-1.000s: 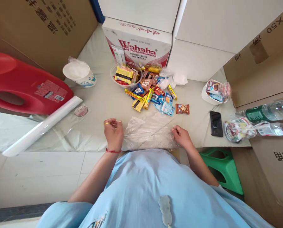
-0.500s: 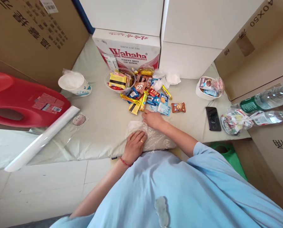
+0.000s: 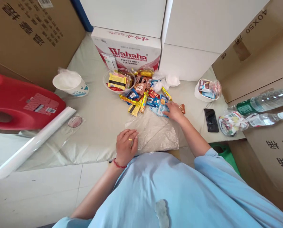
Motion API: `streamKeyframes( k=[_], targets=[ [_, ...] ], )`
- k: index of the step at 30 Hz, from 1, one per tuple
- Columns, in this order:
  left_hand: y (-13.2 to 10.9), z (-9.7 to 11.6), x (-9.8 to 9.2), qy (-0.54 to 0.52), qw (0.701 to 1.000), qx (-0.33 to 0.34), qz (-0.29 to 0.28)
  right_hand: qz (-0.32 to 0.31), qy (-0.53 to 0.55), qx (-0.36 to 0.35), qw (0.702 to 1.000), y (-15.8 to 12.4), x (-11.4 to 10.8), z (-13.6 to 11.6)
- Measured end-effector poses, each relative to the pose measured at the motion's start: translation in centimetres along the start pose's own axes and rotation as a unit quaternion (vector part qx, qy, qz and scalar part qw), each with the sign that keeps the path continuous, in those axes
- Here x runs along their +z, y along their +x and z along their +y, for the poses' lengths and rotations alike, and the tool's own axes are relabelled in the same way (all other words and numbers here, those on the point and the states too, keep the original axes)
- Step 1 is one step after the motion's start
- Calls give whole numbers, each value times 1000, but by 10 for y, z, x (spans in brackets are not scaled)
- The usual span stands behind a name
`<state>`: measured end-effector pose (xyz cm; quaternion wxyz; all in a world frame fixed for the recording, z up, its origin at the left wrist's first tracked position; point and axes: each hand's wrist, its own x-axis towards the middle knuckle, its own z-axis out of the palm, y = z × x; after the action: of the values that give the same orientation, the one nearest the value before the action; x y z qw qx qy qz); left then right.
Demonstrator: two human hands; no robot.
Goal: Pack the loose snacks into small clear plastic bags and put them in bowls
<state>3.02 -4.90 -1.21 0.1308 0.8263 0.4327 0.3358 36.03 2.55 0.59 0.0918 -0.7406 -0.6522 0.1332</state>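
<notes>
Beside the left edge of a clear plastic bag my left hand lies palm down. Its fingers are extended and its fingertips touch or nearly touch the bag. The bag lies flat and wrinkled in front of me. My right hand reaches past the bag's far right corner, fingers stretched over a light blue snack packet. The fingertips seem to touch this packet. A brown snack packet is partly hidden behind that hand. To the left spreads a pile of wrapped snacks.
A clear round tub of snacks stands before the Wahaha carton. On the left are a paper cup, a red jug and a white roll. A white snack cup, phone and plastic bottles are right.
My right hand has moved right and away from me, from the bag to the light blue packet. My left hand has slid left off the bag, which now lies more spread out.
</notes>
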Motion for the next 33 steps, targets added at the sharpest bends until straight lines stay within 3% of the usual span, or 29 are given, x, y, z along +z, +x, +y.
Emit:
streamKeyframes(
  k=[5, 7, 10, 12, 14, 18, 22, 25, 30, 33],
  targets=[
    [13, -5, 19, 91, 986, -27, -135, -32, 42, 32, 998, -17, 9, 13],
    [9, -5, 26, 110, 978, -26, -175, -9, 137, 65, 988, -15, 7, 19],
    [4, -5, 29, 123, 973, -29, -191, 65, 290, 159, 941, 1, 3, 22],
    [2, -5, 28, 126, 973, -31, -189, 80, 282, 206, 934, 16, 2, 17],
    [3, -5, 27, 124, 975, -29, -185, 69, 180, 222, 956, 29, 3, 5],
    [4, -5, 27, 112, 979, -19, -168, 76, 33, 205, 975, 42, 14, -24],
    [2, -7, 28, 95, 983, -17, -157, 88, 74, 193, 974, 45, 23, -36],
    [2, -7, 27, 89, 983, -17, -158, 123, 153, 183, 963, 43, 22, -27],
    [1, -7, 26, 83, 983, -16, -162, 255, 192, 184, 930, 26, -4, 0],
    [1, -8, 26, 80, 984, -16, -158, 199, 158, 54, 966, 11, -20, 6]
  ],
)
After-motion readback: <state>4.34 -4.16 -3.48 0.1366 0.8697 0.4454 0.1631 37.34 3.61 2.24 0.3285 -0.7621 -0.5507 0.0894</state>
